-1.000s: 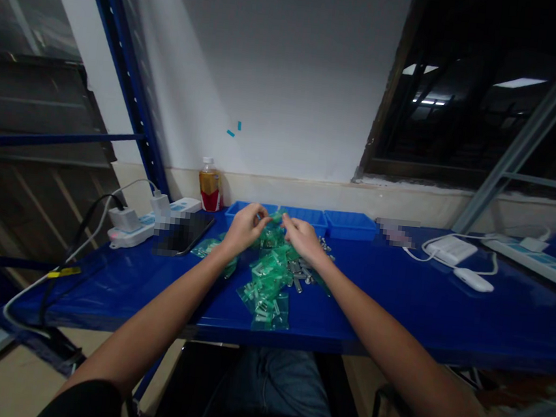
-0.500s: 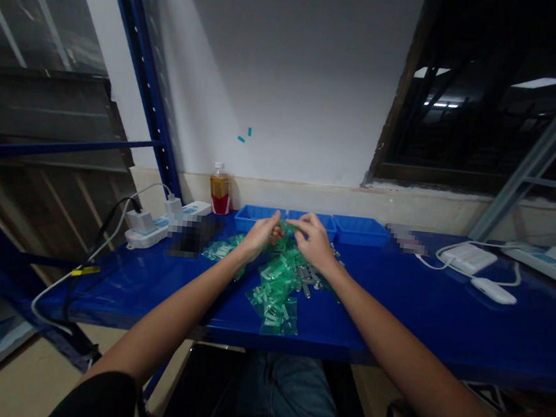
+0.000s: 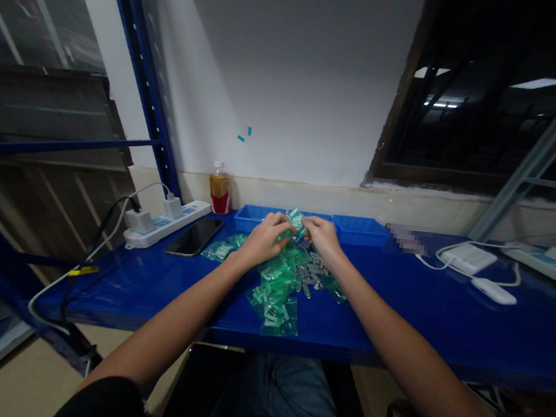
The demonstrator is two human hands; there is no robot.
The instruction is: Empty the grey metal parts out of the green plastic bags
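A small green see-through plastic bag (image 3: 295,219) with pale pieces in it is held up between my two hands, above the table. My right hand (image 3: 323,238) pinches the bag's right edge between thumb and fingers. From the other side, the curled fingers of my left hand (image 3: 269,239) grip its left edge; the exact contact is partly hidden. Below lies a heap of similar green bags (image 3: 278,284) with small light parts inside. Loose grey metal pieces (image 3: 308,274) are scattered right of the heap, partly behind my right wrist.
Blue trays (image 3: 359,229) stand in a row along the wall. At left are a phone (image 3: 195,236), a power strip (image 3: 171,224) with chargers and a drink bottle (image 3: 220,191). A white adapter (image 3: 470,258) with cables lies at right on the blue table (image 3: 396,311).
The bag between my hands has been raised and now faces me more fully. My left hand has turned palm-down and shifted slightly right; my right hand has moved slightly right.
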